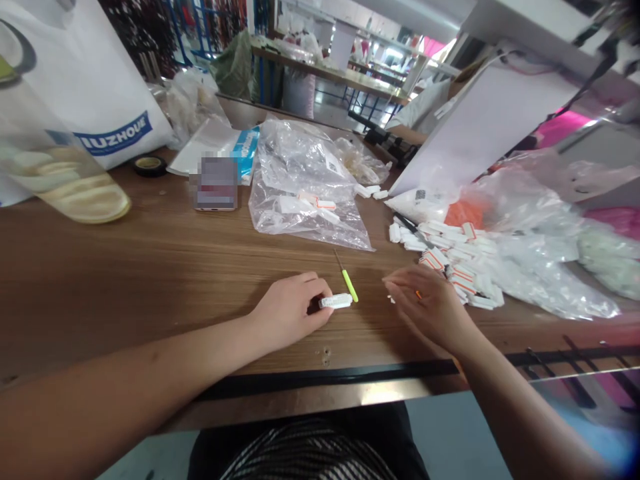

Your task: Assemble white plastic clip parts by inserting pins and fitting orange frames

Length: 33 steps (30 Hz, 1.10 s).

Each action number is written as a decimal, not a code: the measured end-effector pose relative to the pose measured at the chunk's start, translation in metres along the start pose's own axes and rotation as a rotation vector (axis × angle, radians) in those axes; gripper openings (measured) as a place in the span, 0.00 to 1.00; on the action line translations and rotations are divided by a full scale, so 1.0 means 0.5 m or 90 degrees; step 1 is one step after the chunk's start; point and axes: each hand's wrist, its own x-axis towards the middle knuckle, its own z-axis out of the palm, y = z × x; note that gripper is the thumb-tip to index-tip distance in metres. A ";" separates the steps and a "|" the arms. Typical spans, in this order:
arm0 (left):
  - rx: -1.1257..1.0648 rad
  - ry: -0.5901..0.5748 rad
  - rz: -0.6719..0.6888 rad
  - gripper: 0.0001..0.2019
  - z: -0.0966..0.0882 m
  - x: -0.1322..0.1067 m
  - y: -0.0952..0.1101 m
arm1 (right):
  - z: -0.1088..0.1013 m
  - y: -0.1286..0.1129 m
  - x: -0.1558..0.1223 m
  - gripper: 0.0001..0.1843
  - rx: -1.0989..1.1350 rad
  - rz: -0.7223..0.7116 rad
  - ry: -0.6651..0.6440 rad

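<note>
My left hand (293,308) rests on the wooden table (150,267), fingers closed round a small white plastic piece (336,301) that sticks out to the right. Just beyond it lies a thin tool with a green handle (347,279). My right hand (425,303) hovers a little to the right, fingers curled and pinched; a tiny orange bit (418,294) shows at the fingers, and a small white piece (389,298) lies by the fingertips. A heap of white pieces with orange marks (453,257) lies just behind my right hand.
A clear plastic bag (305,187) with a few white pieces lies mid-table, a phone (216,185) to its left. A clear bottle (55,167), a white printed bag (90,73) and a tape roll (149,164) stand at the left. More clear bags (545,233) fill the right.
</note>
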 end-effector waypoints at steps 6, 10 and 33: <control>0.001 -0.003 -0.001 0.03 0.000 0.002 -0.001 | -0.024 0.070 -0.030 0.10 -0.073 0.205 -0.142; 0.008 -0.005 0.001 0.03 0.000 0.001 -0.001 | -0.022 0.080 -0.033 0.11 -0.046 0.233 -0.160; 0.014 -0.003 0.002 0.04 0.001 0.000 -0.003 | -0.033 0.084 -0.013 0.11 -0.099 0.161 -0.176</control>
